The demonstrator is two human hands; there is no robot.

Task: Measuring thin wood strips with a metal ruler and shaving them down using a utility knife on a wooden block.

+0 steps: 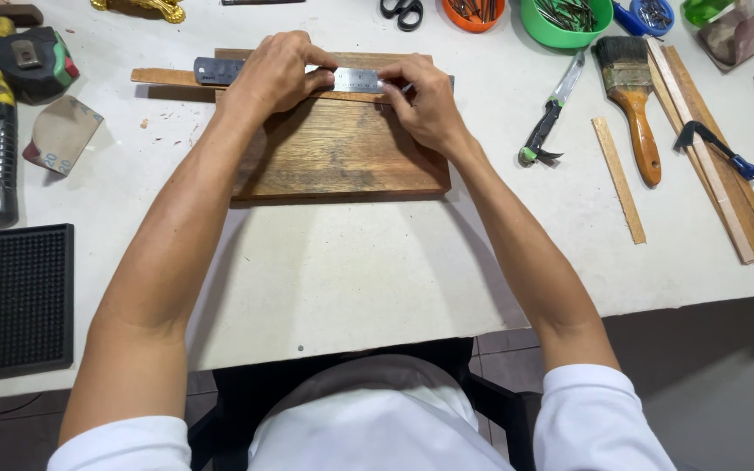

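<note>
Head view shows the left hand point(277, 71) pressing a steel ruler point(355, 80) flat along a thin wood strip point(163, 76) on the brown board point(342, 153), while the right hand point(427, 100) pinches something unclear at its edge on the counter point(351, 270).

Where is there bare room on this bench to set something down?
The widest bare patch of the table runs from the wooden board to the near edge, bordered left by the black mat. Crowded: the far edge with bowls, and right, around the paintbrush and wood strips.
</note>
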